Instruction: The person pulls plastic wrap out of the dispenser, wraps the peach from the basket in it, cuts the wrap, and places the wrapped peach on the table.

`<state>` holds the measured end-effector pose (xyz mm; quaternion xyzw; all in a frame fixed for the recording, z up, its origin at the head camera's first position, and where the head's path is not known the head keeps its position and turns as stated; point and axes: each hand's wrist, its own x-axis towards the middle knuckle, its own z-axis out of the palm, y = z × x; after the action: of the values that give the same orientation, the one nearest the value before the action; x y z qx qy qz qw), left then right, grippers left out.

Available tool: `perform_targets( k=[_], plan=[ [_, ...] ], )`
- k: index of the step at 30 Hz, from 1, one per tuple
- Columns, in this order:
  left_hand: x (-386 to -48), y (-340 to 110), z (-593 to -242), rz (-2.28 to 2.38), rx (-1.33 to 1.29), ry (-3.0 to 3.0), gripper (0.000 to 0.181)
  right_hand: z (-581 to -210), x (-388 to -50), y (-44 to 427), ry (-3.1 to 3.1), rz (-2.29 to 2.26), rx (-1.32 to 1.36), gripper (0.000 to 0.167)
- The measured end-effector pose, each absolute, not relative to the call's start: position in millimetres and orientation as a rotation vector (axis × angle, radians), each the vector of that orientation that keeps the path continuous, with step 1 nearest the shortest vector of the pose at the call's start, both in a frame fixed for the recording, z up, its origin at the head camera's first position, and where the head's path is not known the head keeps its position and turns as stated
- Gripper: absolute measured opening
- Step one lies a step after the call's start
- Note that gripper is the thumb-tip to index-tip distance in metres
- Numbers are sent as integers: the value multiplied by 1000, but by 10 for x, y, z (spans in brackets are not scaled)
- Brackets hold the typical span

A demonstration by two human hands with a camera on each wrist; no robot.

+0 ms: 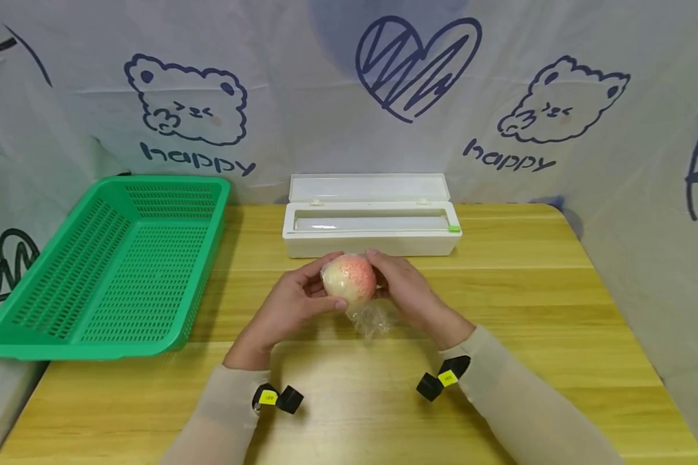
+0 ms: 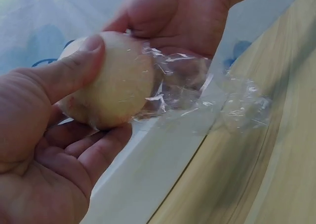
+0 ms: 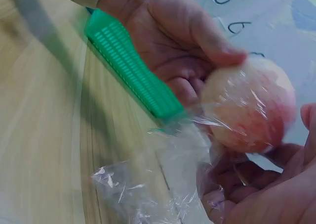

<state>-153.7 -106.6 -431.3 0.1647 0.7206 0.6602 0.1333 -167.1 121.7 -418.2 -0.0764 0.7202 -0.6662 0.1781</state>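
A peach [image 1: 349, 279], cream on one side and pink on the other, is held above the table in front of the white box. Clear plastic film [image 1: 370, 321] covers it, and a loose, crumpled end hangs off toward the person. My left hand [image 1: 291, 298] grips the peach from the left, thumb on the near side and fingers beneath. On the other side, my right hand [image 1: 408, 292] has its curled fingers around the peach's right and underside, touching the film. In the right wrist view the loose film [image 3: 148, 184] spreads below the peach [image 3: 249, 105].
Behind the hands stands a white cling-film box [image 1: 372, 244] with its lid raised, a roll inside and a small green slider at its right end. A green plastic basket [image 1: 200, 278] occupies the table's left. Printed cloth [image 1: 326, 97] hangs behind the wooden table [image 1: 535, 290].
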Motion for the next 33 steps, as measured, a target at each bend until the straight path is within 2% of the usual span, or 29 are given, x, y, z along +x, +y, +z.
perform_targets(
  k=[9,16,22,29,33],
  plan=[
    [-1502,-1006,-4248,1848,329,2133,73,-4262,-1666,1199,2025,-1938,-239,58],
    [-1523,-1093,-4242,1938,335,1833,52,-4331,-1656,1226,2044,-1903,-343,54],
    [-1518,-1064,-4238,1942,336,1873,48,-4271,-1630,1157,2255,-1822,-308,56],
    [-1478,-1039,-4191,1923,324,1951,51,-4176,-1636,1000,2091,-1954,-34,33],
    [-1470,-1058,-4186,1938,334,1932,49,-4163,-1645,974,1969,-2066,8,28]
  ],
)
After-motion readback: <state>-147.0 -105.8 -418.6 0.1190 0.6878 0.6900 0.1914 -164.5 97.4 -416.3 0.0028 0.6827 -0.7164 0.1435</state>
